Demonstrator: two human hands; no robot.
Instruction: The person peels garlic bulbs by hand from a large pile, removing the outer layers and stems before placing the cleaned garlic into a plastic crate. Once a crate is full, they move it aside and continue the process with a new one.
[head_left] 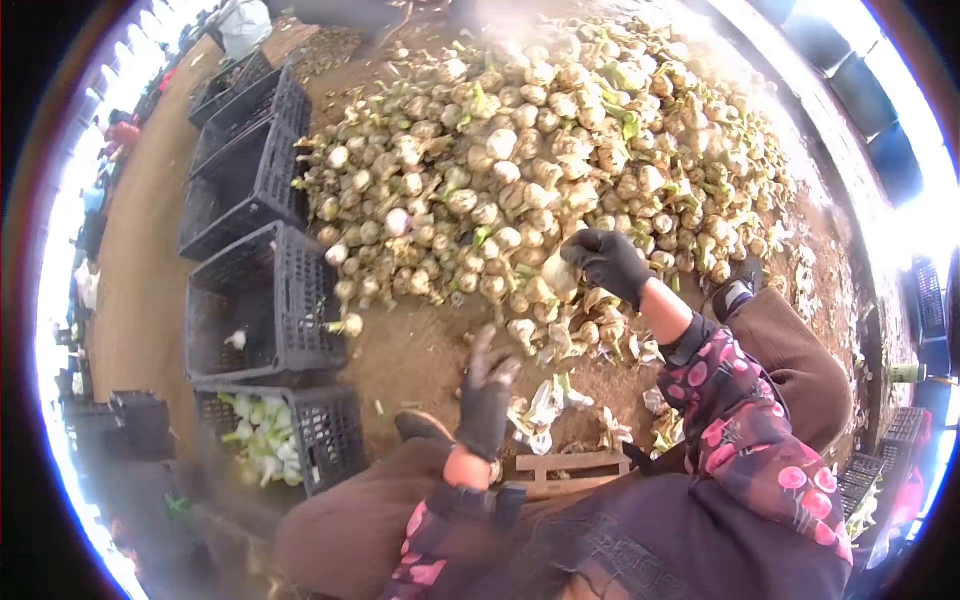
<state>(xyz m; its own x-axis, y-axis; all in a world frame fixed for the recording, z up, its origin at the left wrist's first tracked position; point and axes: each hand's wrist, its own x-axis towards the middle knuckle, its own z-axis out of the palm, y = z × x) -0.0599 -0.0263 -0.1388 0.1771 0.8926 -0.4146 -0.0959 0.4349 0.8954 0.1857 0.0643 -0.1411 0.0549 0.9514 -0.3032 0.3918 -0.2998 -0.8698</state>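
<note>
Both hands wear dark gloves. My right hand point(607, 263) is closed on a pale bulb point(560, 274) at the near edge of a large heap of bulbs point(500, 190). My left hand point(485, 395) is over the bare ground in front of my lap, its fingers apart and nothing seen between them. Peeled leaves and husks point(545, 408) lie on the ground just right of my left hand. A low wooden stool or slatted piece point(570, 472) is below them, between my legs.
Black plastic crates run down the left side. One crate point(262, 305) holds a single white piece; the nearest point(330, 440) holds pale green-white produce point(265, 440). More crates point(870, 470) stand at the lower right. A pale bag point(243, 27) is at the top left.
</note>
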